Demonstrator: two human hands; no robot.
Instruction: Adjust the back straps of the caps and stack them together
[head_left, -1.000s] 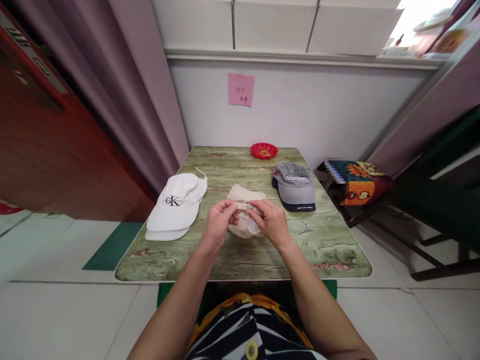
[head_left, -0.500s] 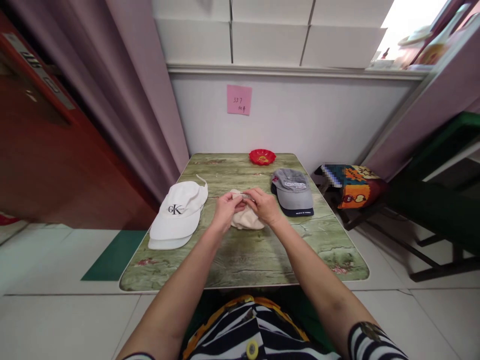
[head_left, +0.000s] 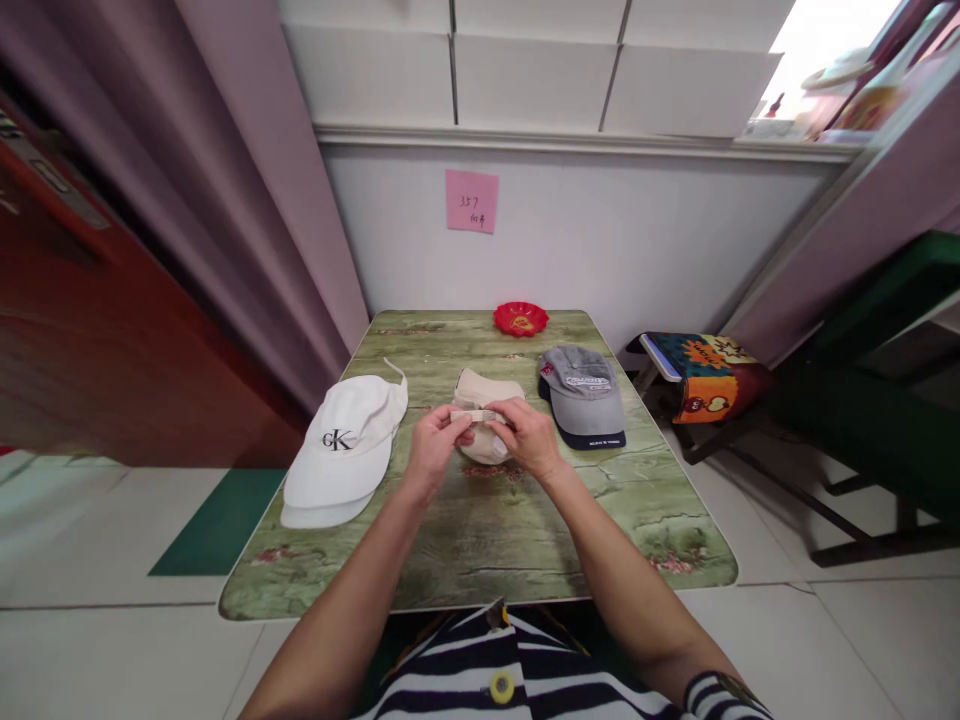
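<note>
A beige cap (head_left: 491,388) is at the middle of the table, its brim turned away from me and its back strap (head_left: 478,415) stretched between my hands. My left hand (head_left: 436,443) pinches the strap's left end. Closed on the strap's right part is my right hand (head_left: 528,436), its fingers partly covering the cap. A white cap (head_left: 341,450) with a black "CK"-like print lies to the left, its loose strap sticking up. To the right sits a grey cap (head_left: 585,392) with a dark navy lower brim.
At the table's far edge stands a red scalloped dish (head_left: 520,319). The wood-patterned table (head_left: 510,560) faces a white wall with a pink note (head_left: 472,201). A dark green chair (head_left: 870,430) and a stool with a patterned cover (head_left: 705,375) are at the right.
The beige cap has been turned or tilted so its brim now shows beyond my hands, and its strap is drawn out straight. The whole view has shifted slightly.
</note>
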